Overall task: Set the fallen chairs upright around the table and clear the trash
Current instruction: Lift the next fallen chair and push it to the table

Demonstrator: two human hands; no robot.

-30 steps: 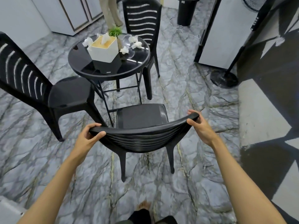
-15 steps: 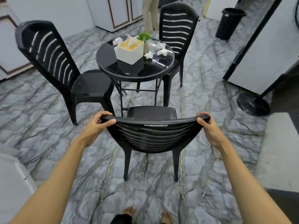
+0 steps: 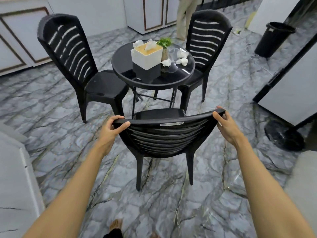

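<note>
A black plastic chair [image 3: 164, 140] stands upright in front of me, facing the round black table [image 3: 123, 73]. My left hand [image 3: 111, 129] grips the left end of its top rail and my right hand [image 3: 226, 124] grips the right end. Two more black chairs stand upright, one on the left [image 3: 73, 55] and one at the far right [image 3: 207, 36] of the table. Several crumpled white tissues [image 3: 182, 56] lie on the tabletop beside a white tissue box [image 3: 145, 56] and a small green plant [image 3: 164, 43].
A black trash bin [image 3: 272, 42] stands at the back right. A fan base [image 3: 284, 136] and a white panel [image 3: 291, 90] are on the right. White cabinets [image 3: 22, 42] line the left and back. A person's legs [image 3: 185, 16] show beyond the table.
The view has tilted up and shifted, showing more of the room. The chair in my hands has come slightly closer to the table; both hands keep their grip on its top rail.
</note>
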